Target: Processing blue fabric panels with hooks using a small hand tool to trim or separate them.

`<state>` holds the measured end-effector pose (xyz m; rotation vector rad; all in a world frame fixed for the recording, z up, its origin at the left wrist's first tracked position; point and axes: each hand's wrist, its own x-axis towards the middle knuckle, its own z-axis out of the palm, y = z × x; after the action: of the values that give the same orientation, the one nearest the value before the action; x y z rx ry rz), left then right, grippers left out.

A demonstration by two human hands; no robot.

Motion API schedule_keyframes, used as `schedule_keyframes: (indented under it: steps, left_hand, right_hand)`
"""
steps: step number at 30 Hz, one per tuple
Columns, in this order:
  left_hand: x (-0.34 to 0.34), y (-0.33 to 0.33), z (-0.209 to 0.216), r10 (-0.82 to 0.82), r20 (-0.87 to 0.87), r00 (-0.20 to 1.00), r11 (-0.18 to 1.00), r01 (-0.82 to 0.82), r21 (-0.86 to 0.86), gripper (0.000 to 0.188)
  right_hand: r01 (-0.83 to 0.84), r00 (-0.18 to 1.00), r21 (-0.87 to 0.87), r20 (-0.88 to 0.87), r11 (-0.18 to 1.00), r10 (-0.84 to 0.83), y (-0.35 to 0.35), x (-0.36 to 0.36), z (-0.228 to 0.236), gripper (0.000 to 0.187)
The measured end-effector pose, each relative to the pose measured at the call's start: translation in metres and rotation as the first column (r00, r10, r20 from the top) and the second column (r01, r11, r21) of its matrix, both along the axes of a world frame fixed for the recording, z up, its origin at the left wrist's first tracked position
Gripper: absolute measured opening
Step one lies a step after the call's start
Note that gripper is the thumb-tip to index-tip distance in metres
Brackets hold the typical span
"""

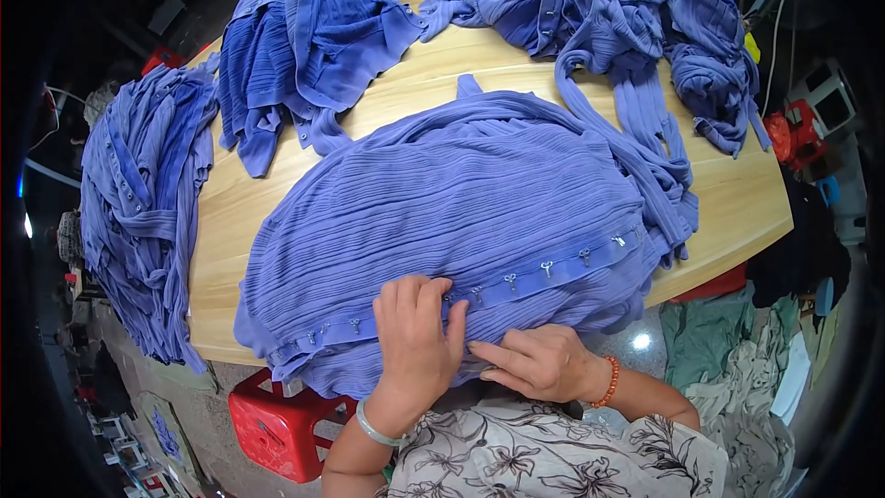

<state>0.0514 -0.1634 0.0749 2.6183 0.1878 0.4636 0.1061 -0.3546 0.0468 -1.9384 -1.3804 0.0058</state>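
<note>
A purple ribbed knit garment (442, 184) lies spread on the table in front of me, its near edge by my body. Along its smooth placket (530, 284) runs a row of small silvery metal fasteners. My left hand (415, 327), with a pale bangle on the wrist, is bent over the placket; thumb and index finger close on the cloth beside a fastener. Just right of it, my right hand (544, 364), wearing an orange bead bracelet, has its index finger and thumb at the near edge of the cloth, other fingers curled. The cloth between the fingertips is partly hidden.
More purple knit garments lie in heaps at the left (147, 212), the far left (309, 46) and the far right (590, 9) of the pale wooden table (737, 212). A red plastic stool (277, 429) stands below the near edge. Green and grey cloth (728, 350) lies at the lower right.
</note>
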Motion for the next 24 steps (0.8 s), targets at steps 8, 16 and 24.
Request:
schedule_keyframes:
  steps: [8,16,24]
  left_hand:
    - [-0.002,0.006,0.000,-0.029,0.027,0.999,0.989,0.033,-0.146,0.018]
    - [-0.011,0.010,-0.002,-0.007,0.070,0.998,0.937,0.031,-0.349,0.015]
    - [-0.014,0.009,0.002,0.012,0.104,0.994,0.983,0.008,-0.183,0.018]
  right_hand:
    - [0.010,1.000,-0.009,-0.008,1.000,-0.010,-0.005,0.005,0.003,0.040]
    - [0.035,0.999,0.007,0.015,0.999,-0.035,-0.004,0.012,0.009,0.044]
    - [0.067,0.997,0.015,0.028,0.998,-0.067,-0.004,0.014,0.011,0.044]
